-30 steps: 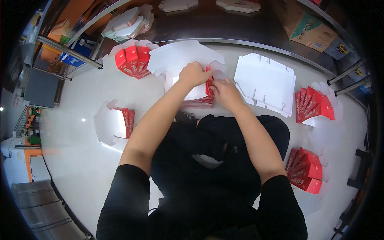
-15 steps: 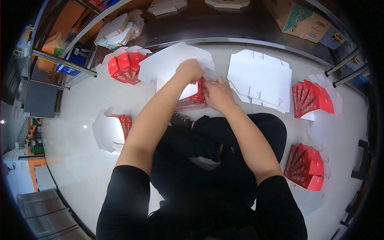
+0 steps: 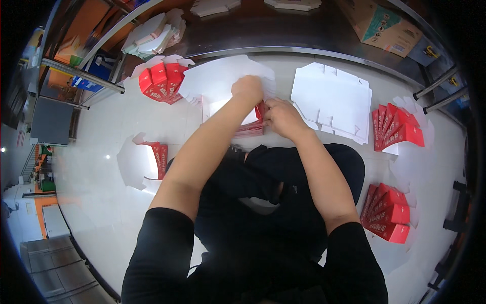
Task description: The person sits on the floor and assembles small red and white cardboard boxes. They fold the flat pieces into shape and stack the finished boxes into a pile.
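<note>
In front of my crossed legs stands a stack of nested red cartons with white insides; the top carton [image 3: 218, 107] has its white lid flap [image 3: 212, 76] raised at the back. My left hand [image 3: 248, 90] is closed at the carton's far right corner, its fingertips mostly hidden by the hand itself. At the outer right side, my right hand [image 3: 284, 119] pinches the red side wall near that same corner. Close to the right hand lies a pile of flat white carton blanks [image 3: 331, 101].
Folded red cartons stand in groups at the back left [image 3: 162, 83], left [image 3: 160, 159], right [image 3: 400, 126] and lower right [image 3: 387, 213]. A metal-edged shelf [image 3: 283, 51] runs across the back, with a brown cardboard box [image 3: 392, 33] on it. White tiled floor [image 3: 96, 202] surrounds me.
My left hand has shifted slightly right, toward the carton's corner. The right hand has moved a little right, still at the side wall. The whole view has shifted slightly.
</note>
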`<state>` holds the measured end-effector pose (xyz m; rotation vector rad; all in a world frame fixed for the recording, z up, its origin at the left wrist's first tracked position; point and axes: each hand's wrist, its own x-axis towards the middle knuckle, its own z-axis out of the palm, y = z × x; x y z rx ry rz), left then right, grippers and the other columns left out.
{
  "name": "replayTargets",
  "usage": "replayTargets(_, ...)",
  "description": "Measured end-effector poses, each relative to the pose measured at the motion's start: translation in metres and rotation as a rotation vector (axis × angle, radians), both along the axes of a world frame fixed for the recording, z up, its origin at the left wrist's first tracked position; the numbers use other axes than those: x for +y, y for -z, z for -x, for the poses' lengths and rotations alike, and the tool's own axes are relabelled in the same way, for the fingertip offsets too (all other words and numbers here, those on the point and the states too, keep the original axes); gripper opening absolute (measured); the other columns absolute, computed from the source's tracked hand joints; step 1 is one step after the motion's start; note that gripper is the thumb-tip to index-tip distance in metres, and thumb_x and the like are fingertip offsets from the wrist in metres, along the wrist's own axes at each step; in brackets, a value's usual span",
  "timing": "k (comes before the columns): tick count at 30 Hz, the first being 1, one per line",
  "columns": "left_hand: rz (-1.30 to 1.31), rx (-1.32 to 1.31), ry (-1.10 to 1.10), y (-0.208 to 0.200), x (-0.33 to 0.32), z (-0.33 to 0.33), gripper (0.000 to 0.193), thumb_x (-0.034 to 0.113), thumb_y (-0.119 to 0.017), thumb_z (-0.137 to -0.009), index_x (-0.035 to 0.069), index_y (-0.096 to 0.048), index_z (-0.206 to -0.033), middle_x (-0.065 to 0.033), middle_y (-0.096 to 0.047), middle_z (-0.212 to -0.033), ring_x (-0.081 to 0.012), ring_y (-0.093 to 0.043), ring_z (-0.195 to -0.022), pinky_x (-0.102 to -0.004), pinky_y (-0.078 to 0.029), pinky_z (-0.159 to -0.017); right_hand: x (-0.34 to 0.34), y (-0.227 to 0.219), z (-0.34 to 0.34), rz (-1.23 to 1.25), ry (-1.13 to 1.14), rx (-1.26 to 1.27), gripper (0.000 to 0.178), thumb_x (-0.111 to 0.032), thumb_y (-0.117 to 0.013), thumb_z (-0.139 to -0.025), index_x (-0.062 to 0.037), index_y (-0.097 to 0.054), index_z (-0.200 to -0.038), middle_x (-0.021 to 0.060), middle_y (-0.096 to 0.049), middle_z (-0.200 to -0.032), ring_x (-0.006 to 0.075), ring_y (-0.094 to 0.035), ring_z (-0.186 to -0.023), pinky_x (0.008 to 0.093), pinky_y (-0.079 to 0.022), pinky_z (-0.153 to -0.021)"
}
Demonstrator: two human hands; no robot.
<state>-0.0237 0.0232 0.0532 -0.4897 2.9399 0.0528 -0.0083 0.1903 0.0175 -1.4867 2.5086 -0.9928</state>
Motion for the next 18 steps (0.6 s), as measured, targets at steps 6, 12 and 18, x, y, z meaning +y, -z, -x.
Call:
replayTargets(6,-0.435,-0.159,-0.201,-0.026,-0.006,-0.003,0.035,0.038,-0.071,-0.086,0.004,-0.077,-0.092,-0.0145,-0.074,-0.084,-0.0261,-0.075,-0.077,-0.0382,-0.061,-0.074,0.009,0.002,0.006,-0.058,-0.010,-0.003,0.008,-0.011,-0.078,-0.074,-0.0062,-0.076,-0.080,0.0088,-0.066,-0.094,0.0316,-0.062,-0.098,0.0437,-0.049,-0.084)
replayTargets(12,-0.561,0.299,-0.123,-0.081,-0.075,-0.091,0.053,0.050,-0.070,-0.090,-0.002,-0.074,-0.079,-0.0109,-0.068,-0.063,-0.0178,-0.065,-0.052,-0.0296,-0.053,-0.055,0.012,-0.045,-0.006,0.022,0.077,-0.126,0.023,-0.011,-0.077,-0.076,-0.0082,-0.077,-0.099,0.0115,-0.063,-0.110,0.0328,-0.062,-0.106,0.0439,-0.050,-0.092)
replayTargets(18,-0.276,0.784,-0.550,-0.066,-0.202,-0.247,0.045,0.039,-0.074,-0.090,-0.004,-0.073,-0.102,-0.0178,-0.073,-0.088,-0.0209,-0.069,-0.079,-0.0342,-0.054,-0.072,0.003,-0.026,-0.006,-0.023,0.016,-0.078,0.033,-0.011,-0.082,-0.072,-0.0110,-0.078,-0.105,0.0066,-0.057,-0.118,0.0303,-0.064,-0.102,0.0401,-0.053,-0.092)
